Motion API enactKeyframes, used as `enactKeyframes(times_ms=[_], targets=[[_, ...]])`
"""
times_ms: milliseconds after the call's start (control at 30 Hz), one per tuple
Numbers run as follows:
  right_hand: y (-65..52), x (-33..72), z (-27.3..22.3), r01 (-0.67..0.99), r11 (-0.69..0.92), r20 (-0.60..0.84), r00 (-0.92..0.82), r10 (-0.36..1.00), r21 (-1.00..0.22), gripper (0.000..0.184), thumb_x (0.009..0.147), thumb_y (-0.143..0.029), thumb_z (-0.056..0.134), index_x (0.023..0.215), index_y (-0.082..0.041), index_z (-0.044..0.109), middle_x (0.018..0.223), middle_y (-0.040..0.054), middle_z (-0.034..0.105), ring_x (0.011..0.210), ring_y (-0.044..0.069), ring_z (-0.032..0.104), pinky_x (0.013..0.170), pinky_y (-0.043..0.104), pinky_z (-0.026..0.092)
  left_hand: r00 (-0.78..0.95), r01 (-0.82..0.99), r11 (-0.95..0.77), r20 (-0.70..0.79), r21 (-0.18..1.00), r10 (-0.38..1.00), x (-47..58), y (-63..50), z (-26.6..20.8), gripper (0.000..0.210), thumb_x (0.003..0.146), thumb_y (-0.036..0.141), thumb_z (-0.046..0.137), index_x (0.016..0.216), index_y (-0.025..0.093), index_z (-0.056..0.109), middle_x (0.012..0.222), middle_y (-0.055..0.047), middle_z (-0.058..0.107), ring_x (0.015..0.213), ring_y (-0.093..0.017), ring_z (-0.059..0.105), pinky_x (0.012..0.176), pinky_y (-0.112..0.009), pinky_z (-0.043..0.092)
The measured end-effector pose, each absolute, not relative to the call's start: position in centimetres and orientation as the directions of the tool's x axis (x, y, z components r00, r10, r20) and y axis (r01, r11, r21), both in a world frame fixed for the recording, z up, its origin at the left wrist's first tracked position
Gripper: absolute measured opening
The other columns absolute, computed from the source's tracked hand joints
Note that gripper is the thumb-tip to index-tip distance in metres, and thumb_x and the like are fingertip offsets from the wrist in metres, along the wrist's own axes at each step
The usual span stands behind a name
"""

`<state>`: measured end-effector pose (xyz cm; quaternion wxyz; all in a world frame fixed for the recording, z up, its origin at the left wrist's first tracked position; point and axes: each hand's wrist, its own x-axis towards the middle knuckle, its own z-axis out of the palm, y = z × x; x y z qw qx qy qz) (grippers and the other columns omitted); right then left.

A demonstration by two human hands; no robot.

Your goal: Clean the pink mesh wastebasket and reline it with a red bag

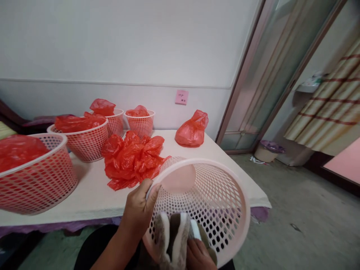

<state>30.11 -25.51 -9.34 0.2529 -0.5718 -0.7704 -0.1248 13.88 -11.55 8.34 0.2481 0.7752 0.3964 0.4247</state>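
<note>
A pale pink mesh basket [244, 195] is tipped toward me at the table's front edge, its round mouth facing me. My left hand [143, 204] is closed around the left side of its rim, thumb over the edge. Low in the basket's mouth is a bundle of thick, soft fabric [180, 234] in grey, white and olive layers; its exact kind I cannot make out. My right hand [199, 254] grips this bundle from the right, its fingers bent against the layers and its lower part cut off by the frame. A heap of crumpled red plastic bags [131, 159] lies just beyond my left hand.
Several pink baskets with red bags in them, such as the large near basket [53, 180], line the table's left side. A filled, tied red bag [191, 129] stands at the back, below a pink note [181, 97] on the wall. A bin [267, 152] stands on the floor, right.
</note>
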Motion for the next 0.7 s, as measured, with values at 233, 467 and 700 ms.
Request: enactKeyframes(times_ms=[233,467,700], targets=[[-22.7,26.9,-6.6,0.937,0.162,0.604,0.061,0.795,-0.309,0.038,0.081,-0.028,0.056,0.118,-0.030,0.061,0.103,0.0077,0.070,0.092,0.029,0.063,0.079,0.042,0.054,0.281,0.240,-0.307,0.237,0.921,0.930,14.9,-13.3,6.0,0.029,0.088,0.050,0.050,0.086,0.022,0.051,0.069,0.005,0.052,0.063,-0.013,0.051,0.060,-0.024,0.042],[-21.2,25.5,-1.4,0.848,0.356,0.631,-0.033,0.775,-0.393,0.038,0.083,-0.022,0.056,0.120,-0.024,0.057,0.109,0.0081,0.069,0.096,0.023,0.063,0.080,0.032,0.053,0.100,0.119,-0.187,0.175,0.975,0.979,14.0,-15.1,3.6,0.032,0.088,0.052,0.049,0.083,0.021,0.054,0.066,0.004,0.055,0.061,-0.014,0.052,0.055,-0.023,0.045],[-20.4,29.4,-3.7,0.990,0.131,0.185,-0.118,0.976,-0.060,0.021,0.081,-0.016,0.059,0.098,-0.021,0.070,0.096,0.0107,0.070,0.087,0.027,0.063,0.078,0.041,0.049,0.120,0.210,-0.419,0.402,0.883,0.908,12.2,-12.6,4.4,0.025,0.086,0.044,0.055,0.088,0.020,0.062,0.071,0.001,0.065,0.068,-0.016,0.061,0.061,-0.024,0.049]])
